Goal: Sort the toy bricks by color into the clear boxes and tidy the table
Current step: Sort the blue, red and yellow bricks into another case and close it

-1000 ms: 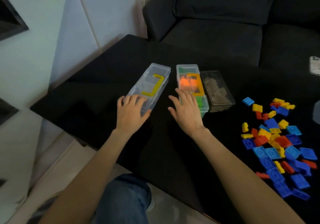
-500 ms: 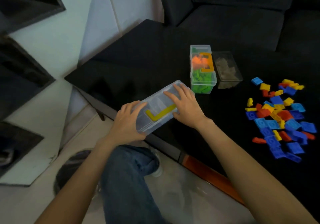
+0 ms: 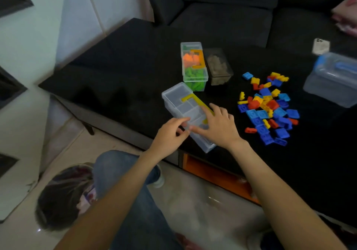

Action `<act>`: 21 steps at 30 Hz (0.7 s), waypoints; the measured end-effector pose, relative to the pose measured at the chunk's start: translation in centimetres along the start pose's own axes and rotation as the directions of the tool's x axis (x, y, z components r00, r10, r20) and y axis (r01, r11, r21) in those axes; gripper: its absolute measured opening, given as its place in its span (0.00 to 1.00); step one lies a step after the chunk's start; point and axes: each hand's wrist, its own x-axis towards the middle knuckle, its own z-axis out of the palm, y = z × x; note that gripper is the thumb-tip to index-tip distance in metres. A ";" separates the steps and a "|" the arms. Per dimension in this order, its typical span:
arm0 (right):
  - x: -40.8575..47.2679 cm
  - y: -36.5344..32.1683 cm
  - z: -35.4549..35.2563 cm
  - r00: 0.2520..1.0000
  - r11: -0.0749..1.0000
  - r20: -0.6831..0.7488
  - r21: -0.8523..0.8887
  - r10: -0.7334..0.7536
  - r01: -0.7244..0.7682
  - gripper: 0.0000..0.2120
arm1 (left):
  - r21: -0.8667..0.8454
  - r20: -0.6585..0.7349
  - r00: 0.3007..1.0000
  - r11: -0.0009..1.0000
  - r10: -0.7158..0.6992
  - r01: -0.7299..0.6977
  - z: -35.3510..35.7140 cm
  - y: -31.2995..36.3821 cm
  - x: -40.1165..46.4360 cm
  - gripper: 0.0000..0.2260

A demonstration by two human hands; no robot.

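Note:
An empty clear box with a yellow handle lies on the black table near its front edge, its near end sticking out past the edge. My left hand pinches the box's near left side. My right hand rests on its lid, fingers spread. A loose pile of blue, red and yellow bricks lies to the right. Behind the empty box stands a clear box with orange and green bricks, and beside that a dark-tinted box.
A larger clear tub with a blue handle sits at the table's right. A white card lies behind it. A dark sofa lines the far side. My knee in jeans and a bag on the floor are below the table edge.
The empty box went from the back row, was pulled to the front edge, and now lies turned lengthwise toward me, nearer the brick pile. Both hands moved with it.

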 end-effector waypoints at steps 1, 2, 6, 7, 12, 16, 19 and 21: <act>-0.3 0.3 -0.5 1.000 0.998 -0.010 -0.058 -0.010 0.009 0.42 | 0.100 -0.024 0.996 0.991 0.087 -0.084 0.0 0.0 0.5 0.20; -0.5 0.4 -0.7 0.999 0.994 -0.020 -0.107 -0.036 0.034 0.43 | 0.208 -0.051 0.982 0.964 0.179 -0.165 -0.3 -0.1 1.0 0.21; -1.0 0.6 -1.0 0.984 0.950 -0.018 -0.263 -0.178 0.167 0.35 | 0.490 -0.070 0.950 0.840 0.305 -0.233 -2.3 -2.1 3.8 0.27; -0.9 1.1 -1.2 0.982 0.945 -0.018 -0.275 -0.186 0.174 0.32 | 0.525 -0.039 0.957 0.821 0.287 -0.224 -2.8 -2.6 4.4 0.28; -0.7 2.3 -1.2 0.990 0.944 -0.032 -0.307 -0.136 0.120 0.28 | 0.570 0.104 0.932 0.747 0.348 -0.342 -2.7 -2.7 5.8 0.28; -0.3 1.3 -0.5 0.991 0.920 -0.006 -0.373 -0.135 0.123 0.28 | 0.551 0.060 0.919 0.755 0.389 -0.355 -1.9 -1.8 6.0 0.25; -0.2 1.2 -0.5 0.989 0.922 0.009 -0.359 -0.148 0.142 0.29 | 0.610 0.009 0.898 0.709 0.440 -0.353 -1.7 -1.4 6.2 0.20; -0.3 1.4 -1.0 0.985 0.927 0.031 -0.336 -0.168 0.169 0.30 | 0.624 -0.003 0.890 0.696 0.456 -0.354 -1.6 -1.5 6.3 0.18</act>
